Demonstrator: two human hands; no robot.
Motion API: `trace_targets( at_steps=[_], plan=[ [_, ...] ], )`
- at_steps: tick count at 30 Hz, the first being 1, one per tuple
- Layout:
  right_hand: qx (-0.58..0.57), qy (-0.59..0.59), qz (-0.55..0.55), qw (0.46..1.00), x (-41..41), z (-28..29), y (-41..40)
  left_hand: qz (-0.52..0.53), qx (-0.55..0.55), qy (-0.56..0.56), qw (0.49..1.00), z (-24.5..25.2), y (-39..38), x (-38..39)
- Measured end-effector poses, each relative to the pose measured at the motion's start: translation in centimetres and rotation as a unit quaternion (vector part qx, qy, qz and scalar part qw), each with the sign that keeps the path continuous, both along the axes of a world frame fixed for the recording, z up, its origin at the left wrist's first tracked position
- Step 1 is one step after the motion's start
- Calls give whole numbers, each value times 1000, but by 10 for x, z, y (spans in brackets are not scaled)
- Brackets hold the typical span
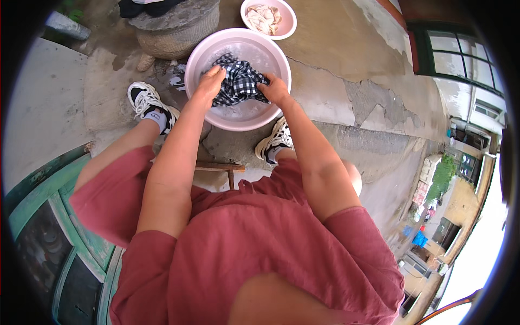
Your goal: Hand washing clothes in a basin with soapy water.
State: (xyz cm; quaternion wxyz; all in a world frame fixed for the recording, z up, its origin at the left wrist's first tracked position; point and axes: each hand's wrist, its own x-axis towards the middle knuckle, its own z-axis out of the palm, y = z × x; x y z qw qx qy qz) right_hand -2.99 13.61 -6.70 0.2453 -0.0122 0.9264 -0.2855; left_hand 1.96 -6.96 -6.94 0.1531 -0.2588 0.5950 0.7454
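A black-and-white checked cloth [240,81] lies bunched in a large pink plastic basin [237,125] of soapy, cloudy water. At the cloth's left side, my left hand [210,84] grips it with the thumb on top. My right hand [276,90] pinches the right end of the same cloth near the basin's rim. Part of the cloth sits in the water, and its lower folds are hidden. Both forearms reach forward over the basin's near edge.
A smaller pink basin [291,25] holding pale wet cloth [263,19] stands behind. A round stone block [178,34] with dark cloth [150,8] on top is at the back left. My shoes flank the large basin. A wooden stool [219,166] shows beneath me; a green door [87,219] is left.
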Motion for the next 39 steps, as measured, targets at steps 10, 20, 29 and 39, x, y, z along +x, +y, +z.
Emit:
trace_targets(
  at_steps=[10,20,29,39],
  plan=[
    [-212,59,27,975,32,49,0,36,118,168,978,121,11,-7],
    [-419,-29,-221,880,58,151,-43,25,107,183,977,134,3,-3],
    [-417,59,-249,872,37,188,-44,-2,-15,133,991,93,17,36],
    [-464,95,-209,856,20,268,-46,-53,-320,263,909,62,6,27]
  ],
)
